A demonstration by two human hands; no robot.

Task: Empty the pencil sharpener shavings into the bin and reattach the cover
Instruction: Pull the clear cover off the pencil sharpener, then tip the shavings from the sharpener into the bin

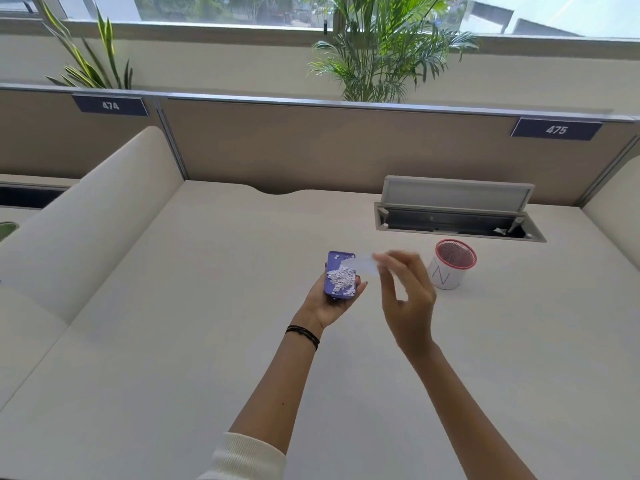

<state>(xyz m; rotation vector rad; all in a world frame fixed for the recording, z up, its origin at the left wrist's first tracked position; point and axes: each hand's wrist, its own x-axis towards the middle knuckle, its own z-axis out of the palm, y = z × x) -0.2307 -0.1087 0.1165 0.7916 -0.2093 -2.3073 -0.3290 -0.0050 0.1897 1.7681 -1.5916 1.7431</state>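
My left hand (327, 303) holds a purple pencil sharpener (335, 263) from below, above the middle of the desk. Its top is uncovered and a heap of pale shavings (342, 279) lies in it. My right hand (405, 289) is just to the right of it, blurred, pinching a clear plastic cover (362, 263) between the fingertips; the cover is off the sharpener, beside its upper right edge. A small round bin (450, 271) with a red mesh rim and a white wall stands on the desk to the right of my right hand.
An open cable hatch (457, 216) with a raised lid sits in the desk (207, 306) behind the bin. A brown partition (311, 147) closes the desk's far side, and a rounded cream divider (104, 216) stands on the left. Plants grow behind the partition.
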